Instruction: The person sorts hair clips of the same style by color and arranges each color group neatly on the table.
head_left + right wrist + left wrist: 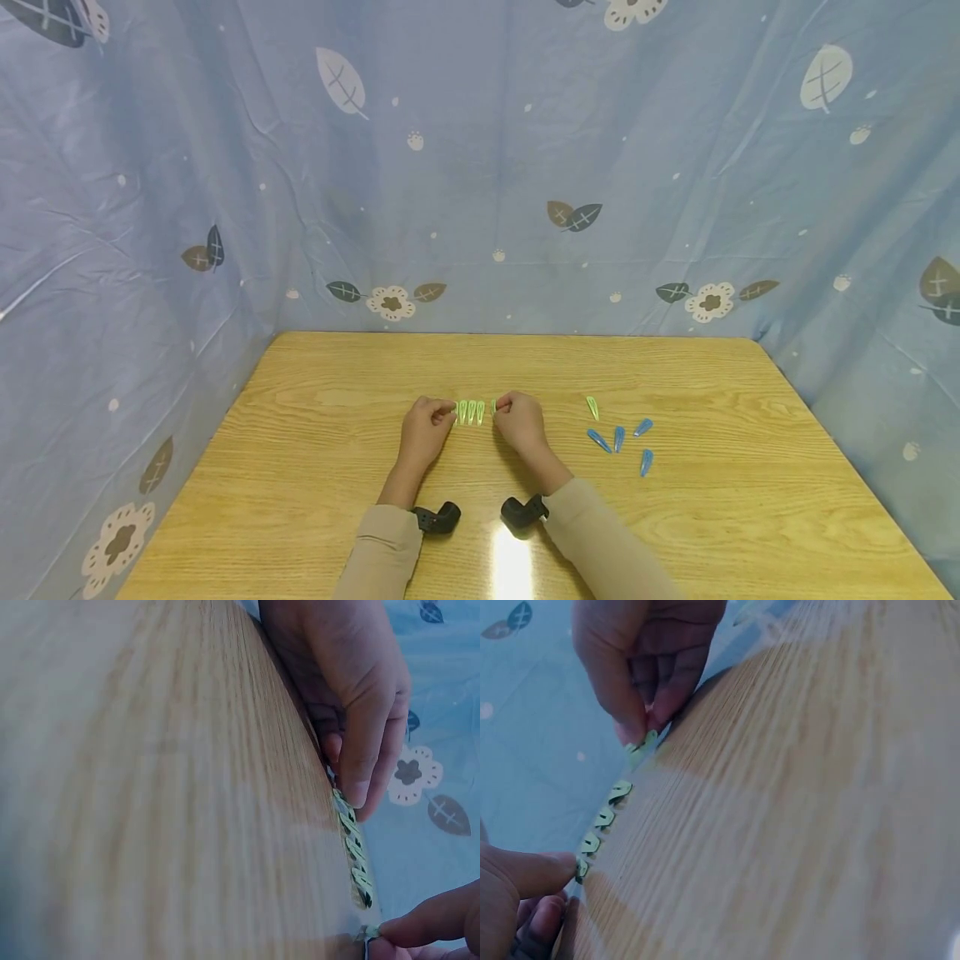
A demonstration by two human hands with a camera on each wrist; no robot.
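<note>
Small green snap hair clips (471,412) lie side by side in a short row on the wooden table. My left hand (425,429) is at the row's left end, its thumb and index finger on the endmost clip (581,868). Just right of the row, my right hand (521,422) pinches another green hair clip (493,406) between thumb and fingertips. A small gap separates that clip from the row. In the right wrist view the held clip (367,931) is partly covered by fingers.
One more green clip (592,407) lies farther right. Several blue hair clips (618,439) are scattered near it at different angles. The wooden table (315,500) meets a patterned blue curtain (465,167) at the back and sides.
</note>
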